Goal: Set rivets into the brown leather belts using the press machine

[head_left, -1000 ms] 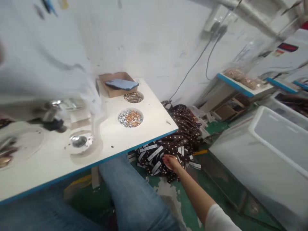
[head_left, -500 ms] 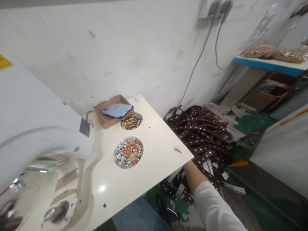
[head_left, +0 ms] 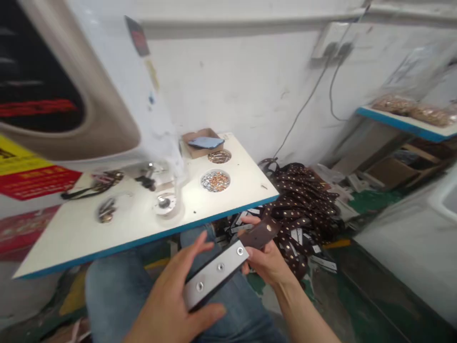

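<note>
Both my hands hold one dark brown strap with a silver metal plate at its end, over my lap in jeans. My left hand grips the plate's near end, thumb under it and fingers curled over. My right hand pinches the brown part just past the plate. The plate has two or three round holes. On the floor to the right lies a pile of brown studded straps.
A white table with a blue edge stands ahead, with two recessed bowls of metal eyelets, a cardboard box, and a press machine with its round die. A white bin stands at right.
My right hand has come up from the strap pile on the floor with a strap, and my left hand has come into view and taken its metal end. The view has swung left and down.
</note>
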`<control>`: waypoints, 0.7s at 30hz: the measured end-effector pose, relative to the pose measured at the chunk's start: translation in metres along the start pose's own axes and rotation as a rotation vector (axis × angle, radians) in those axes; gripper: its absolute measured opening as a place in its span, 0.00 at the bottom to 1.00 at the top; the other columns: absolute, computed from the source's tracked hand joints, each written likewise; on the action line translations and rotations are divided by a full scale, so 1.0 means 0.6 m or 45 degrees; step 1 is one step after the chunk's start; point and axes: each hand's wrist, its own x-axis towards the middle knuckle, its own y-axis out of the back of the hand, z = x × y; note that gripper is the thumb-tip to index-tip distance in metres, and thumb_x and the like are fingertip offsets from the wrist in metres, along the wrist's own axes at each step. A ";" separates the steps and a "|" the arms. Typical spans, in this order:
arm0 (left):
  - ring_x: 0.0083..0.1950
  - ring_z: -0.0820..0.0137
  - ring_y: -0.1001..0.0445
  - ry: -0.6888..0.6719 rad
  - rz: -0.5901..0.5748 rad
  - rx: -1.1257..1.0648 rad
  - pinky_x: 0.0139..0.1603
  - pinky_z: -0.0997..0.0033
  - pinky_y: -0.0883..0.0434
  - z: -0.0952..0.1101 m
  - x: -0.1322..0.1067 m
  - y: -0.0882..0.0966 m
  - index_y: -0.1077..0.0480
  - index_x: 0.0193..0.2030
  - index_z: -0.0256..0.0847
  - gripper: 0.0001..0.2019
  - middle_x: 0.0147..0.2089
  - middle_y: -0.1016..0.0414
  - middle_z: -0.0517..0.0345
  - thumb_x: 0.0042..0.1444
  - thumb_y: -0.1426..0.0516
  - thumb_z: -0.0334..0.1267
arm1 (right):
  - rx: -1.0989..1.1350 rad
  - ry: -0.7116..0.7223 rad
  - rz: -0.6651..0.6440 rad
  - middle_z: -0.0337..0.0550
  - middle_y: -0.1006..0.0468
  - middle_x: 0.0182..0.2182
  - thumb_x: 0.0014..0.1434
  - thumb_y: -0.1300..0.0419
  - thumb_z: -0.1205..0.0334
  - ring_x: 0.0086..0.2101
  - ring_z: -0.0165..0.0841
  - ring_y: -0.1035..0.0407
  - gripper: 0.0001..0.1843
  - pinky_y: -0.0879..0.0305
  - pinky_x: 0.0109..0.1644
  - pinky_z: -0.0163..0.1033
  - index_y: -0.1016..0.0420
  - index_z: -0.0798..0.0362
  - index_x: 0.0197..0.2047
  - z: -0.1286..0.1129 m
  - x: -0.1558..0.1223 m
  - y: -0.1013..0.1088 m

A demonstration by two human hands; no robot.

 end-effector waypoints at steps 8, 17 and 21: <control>0.45 0.64 0.23 0.091 0.065 -0.043 0.49 0.68 0.26 -0.046 0.008 0.056 0.29 0.53 0.44 0.20 0.47 0.21 0.58 0.52 0.37 0.36 | -0.305 0.027 -0.009 0.38 0.29 0.26 0.54 0.35 0.48 0.26 0.30 0.35 0.15 0.37 0.27 0.33 0.26 0.51 0.37 0.023 0.075 -0.077; 0.54 0.57 0.26 -0.014 0.279 0.277 0.56 0.60 0.30 -0.153 0.102 0.164 0.30 0.58 0.43 0.25 0.56 0.25 0.51 0.54 0.36 0.45 | -0.915 0.293 -0.053 0.40 0.27 0.34 0.57 0.40 0.50 0.32 0.34 0.33 0.14 0.33 0.36 0.38 0.28 0.51 0.40 0.043 0.241 -0.144; 0.56 0.57 0.27 -0.039 0.206 0.236 0.56 0.60 0.30 -0.186 0.114 0.166 0.31 0.59 0.44 0.26 0.57 0.26 0.50 0.53 0.36 0.46 | -0.932 0.175 -0.100 0.37 0.30 0.27 0.58 0.42 0.49 0.27 0.32 0.34 0.15 0.35 0.34 0.39 0.29 0.51 0.40 0.057 0.258 -0.133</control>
